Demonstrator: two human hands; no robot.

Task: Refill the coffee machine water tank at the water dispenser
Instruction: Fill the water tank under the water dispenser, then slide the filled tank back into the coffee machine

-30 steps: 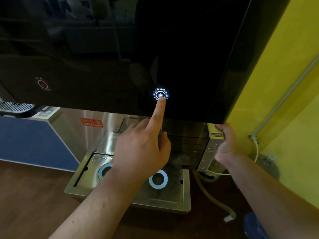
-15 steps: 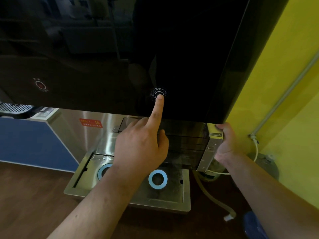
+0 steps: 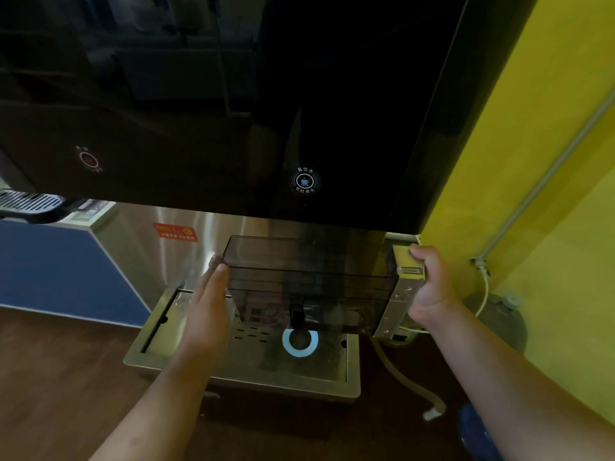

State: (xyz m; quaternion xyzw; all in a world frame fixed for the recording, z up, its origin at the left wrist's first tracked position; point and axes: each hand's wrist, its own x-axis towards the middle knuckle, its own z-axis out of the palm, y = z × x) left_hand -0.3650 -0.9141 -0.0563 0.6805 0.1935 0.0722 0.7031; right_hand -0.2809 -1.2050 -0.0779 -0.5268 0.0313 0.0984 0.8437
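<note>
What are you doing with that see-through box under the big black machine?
A person is holding a smoky, see-through water tank under the black water dispenser, just above its drip tray. The right hand grips the tank's right end, and the left hand lies flat against its left side. No finger is on the cup button on the panel. I cannot tell whether water is running or how full the tank is.
</note>
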